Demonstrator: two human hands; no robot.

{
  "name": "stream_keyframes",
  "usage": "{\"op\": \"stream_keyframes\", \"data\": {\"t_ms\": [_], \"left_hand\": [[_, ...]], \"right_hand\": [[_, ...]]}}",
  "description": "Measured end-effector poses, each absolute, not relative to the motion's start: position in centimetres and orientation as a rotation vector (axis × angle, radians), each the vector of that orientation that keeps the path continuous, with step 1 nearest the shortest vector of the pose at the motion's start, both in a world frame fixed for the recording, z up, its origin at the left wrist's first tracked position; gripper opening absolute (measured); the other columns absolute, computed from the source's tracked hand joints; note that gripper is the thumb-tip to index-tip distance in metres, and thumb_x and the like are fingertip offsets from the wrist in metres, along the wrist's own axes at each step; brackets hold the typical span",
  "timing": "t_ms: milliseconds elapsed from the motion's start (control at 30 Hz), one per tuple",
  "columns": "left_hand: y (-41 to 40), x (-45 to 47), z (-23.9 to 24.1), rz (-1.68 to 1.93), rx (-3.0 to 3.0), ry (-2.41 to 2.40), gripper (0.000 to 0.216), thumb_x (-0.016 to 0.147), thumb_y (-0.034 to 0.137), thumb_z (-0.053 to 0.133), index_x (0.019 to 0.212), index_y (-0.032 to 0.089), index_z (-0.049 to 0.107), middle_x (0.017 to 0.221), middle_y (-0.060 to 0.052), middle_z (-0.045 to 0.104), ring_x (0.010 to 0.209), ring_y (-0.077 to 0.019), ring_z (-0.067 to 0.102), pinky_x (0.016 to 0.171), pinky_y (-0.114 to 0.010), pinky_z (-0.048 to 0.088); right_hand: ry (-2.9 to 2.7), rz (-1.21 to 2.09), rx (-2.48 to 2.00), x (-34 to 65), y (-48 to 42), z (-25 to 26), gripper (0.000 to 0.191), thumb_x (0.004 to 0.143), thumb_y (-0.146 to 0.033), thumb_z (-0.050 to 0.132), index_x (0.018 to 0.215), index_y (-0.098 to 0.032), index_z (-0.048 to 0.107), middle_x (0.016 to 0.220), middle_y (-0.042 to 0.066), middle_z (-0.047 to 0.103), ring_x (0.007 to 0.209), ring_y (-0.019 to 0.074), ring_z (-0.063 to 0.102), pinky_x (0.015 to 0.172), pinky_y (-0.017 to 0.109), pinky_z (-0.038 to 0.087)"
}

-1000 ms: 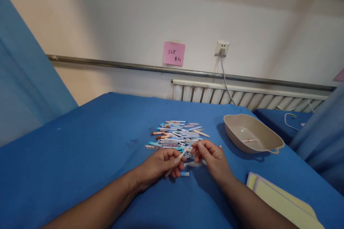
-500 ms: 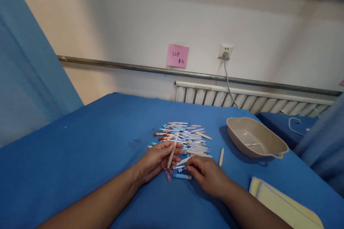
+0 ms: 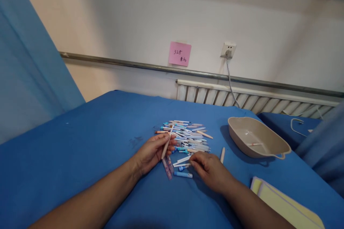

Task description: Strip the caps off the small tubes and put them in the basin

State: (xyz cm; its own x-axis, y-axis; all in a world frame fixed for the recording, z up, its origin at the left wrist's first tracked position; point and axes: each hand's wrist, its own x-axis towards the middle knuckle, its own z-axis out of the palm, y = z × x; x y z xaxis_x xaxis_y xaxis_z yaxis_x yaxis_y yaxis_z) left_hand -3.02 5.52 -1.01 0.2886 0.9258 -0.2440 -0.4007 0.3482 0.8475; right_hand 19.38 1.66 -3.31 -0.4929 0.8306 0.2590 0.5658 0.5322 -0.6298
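Observation:
My left hand (image 3: 153, 150) is closed on a beige pen barrel (image 3: 166, 149), held tilted, with a thin white refill (image 3: 171, 130) sticking out of its upper end. My right hand (image 3: 211, 170) has its thumb and forefinger pinched by the ends of several white refills (image 3: 183, 159); whether something small sits in the pinch is hidden. Beyond both hands lies a heap of pen parts (image 3: 192, 137) in beige, blue and white. Closer to me are a light blue barrel (image 3: 183, 174) and translucent pink barrels (image 3: 166, 168), just below my left hand.
A beige basin (image 3: 259, 137) with a thin stick-like piece inside stands to the right. One beige barrel (image 3: 222, 155) lies between it and the heap. A folded yellow cloth (image 3: 285, 204) is at lower right on the blue tablecloth (image 3: 80, 171). A radiator (image 3: 209, 94) runs behind.
My left hand has shifted a little left and up with the pen barrel, uncovering more of the pink barrels. My right hand stays pinched in nearly the same place.

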Motion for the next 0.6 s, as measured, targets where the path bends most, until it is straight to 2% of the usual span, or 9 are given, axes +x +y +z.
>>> {"op": "stream_keyframes", "data": {"t_ms": [100, 333, 600], "left_hand": [[5.7, -3.2, -0.9, 1.050, 0.732, 0.846, 0.012, 0.084, 0.016, 0.060, 0.093, 0.011, 0.065, 0.079, -0.006, 0.070, 0.060, -0.0112, 0.064, 0.056, -0.019, 0.053], [5.7, -3.1, -1.3, 1.031, 0.787, 0.834, 0.015, 0.085, 0.019, 0.059, 0.095, 0.010, 0.064, 0.075, -0.005, 0.069, 0.057, -0.0097, 0.062, 0.054, -0.018, 0.051], [5.2, -2.4, -1.5, 0.944, 0.874, 0.883, 0.017, 0.083, 0.025, 0.062, 0.094, 0.012, 0.062, 0.068, -0.003, 0.067, 0.052, -0.0094, 0.061, 0.045, -0.015, 0.047]], "right_hand": [[-2.084, 0.635, -1.186, 20.1, 2.2, -3.3, 0.018, 0.090, -0.026, 0.045, 0.084, -0.021, 0.061, 0.079, 0.002, 0.066, 0.072, 0.0156, 0.059, 0.066, 0.025, 0.042], [-1.436, 0.797, -1.305, 22.9, 4.1, -2.7, 0.032, 0.083, -0.049, 0.052, 0.080, -0.018, 0.059, 0.062, 0.000, 0.058, 0.052, 0.0140, 0.052, 0.049, 0.024, 0.042], [-1.614, 0.772, -1.348, 24.3, 4.6, -2.8, 0.031, 0.082, -0.047, 0.052, 0.083, -0.017, 0.062, 0.066, 0.002, 0.061, 0.055, 0.0146, 0.053, 0.051, 0.024, 0.040]]}}
